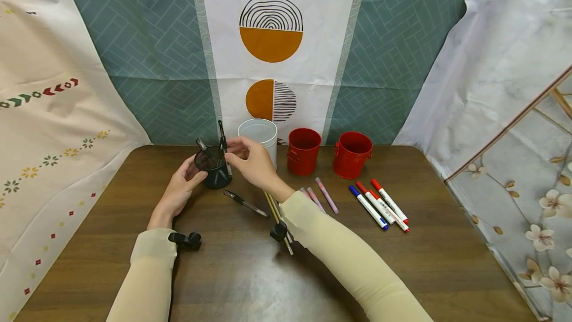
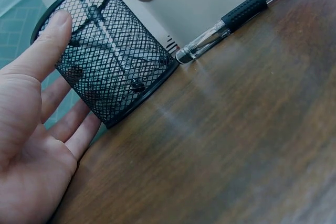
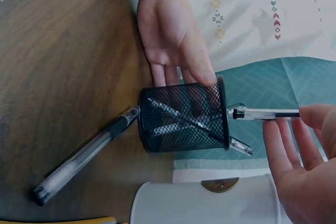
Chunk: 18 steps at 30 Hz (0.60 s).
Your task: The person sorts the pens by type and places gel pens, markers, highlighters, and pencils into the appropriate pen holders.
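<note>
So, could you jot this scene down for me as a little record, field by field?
Left hand: fingers around the mesh cup's side
Left hand seen at: left hand
Container held: black mesh cup, upright on the table
Right hand: right hand pinches a pen at the cup's mouth
Inside cup: pens, exact count unclear
Loose nearby: one black pen
Other containers: white container, two red buckets
Markers: one blue-capped, three red-capped
</note>
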Each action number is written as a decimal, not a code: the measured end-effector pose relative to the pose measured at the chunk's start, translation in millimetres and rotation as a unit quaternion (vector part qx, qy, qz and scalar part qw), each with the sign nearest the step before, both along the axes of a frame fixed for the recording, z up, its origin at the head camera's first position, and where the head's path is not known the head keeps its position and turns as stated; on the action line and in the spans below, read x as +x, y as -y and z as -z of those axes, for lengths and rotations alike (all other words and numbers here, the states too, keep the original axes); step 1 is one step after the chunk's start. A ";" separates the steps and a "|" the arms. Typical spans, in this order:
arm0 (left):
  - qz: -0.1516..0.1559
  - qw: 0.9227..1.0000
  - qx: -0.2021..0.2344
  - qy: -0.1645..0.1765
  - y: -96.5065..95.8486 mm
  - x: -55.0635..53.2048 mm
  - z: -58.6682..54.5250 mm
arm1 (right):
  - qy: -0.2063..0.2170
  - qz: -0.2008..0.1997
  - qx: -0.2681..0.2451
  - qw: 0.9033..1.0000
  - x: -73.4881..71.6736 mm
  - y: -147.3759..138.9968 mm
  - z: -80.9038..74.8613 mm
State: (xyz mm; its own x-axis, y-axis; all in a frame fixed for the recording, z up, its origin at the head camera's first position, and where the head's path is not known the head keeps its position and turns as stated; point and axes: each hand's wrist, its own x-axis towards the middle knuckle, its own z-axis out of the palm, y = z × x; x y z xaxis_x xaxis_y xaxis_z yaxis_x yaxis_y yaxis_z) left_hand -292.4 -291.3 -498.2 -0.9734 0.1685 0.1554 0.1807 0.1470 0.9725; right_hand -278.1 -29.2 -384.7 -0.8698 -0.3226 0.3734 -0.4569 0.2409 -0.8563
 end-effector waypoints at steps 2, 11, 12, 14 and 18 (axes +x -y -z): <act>0.000 1.000 -0.001 0.003 -0.5 0.0 -0.1 | -0.004 0.005 0.000 1.000 -2.5 2.0 -1.4; 0.003 1.000 -0.001 0.007 -1.4 -0.5 0.2 | -0.013 0.023 -0.008 1.000 -12.3 10.9 -6.6; 0.002 1.000 -0.001 0.007 -1.3 -0.4 0.1 | -0.014 0.025 -0.011 1.000 -13.3 12.4 -7.3; 0.001 1.000 0.000 0.005 -0.9 0.0 -0.1 | -0.015 0.027 -0.018 0.999 -15.3 15.9 -8.7; -0.002 1.000 0.002 0.001 -0.8 1.0 -0.6 | -0.020 0.030 -0.024 0.999 -18.8 23.4 -9.7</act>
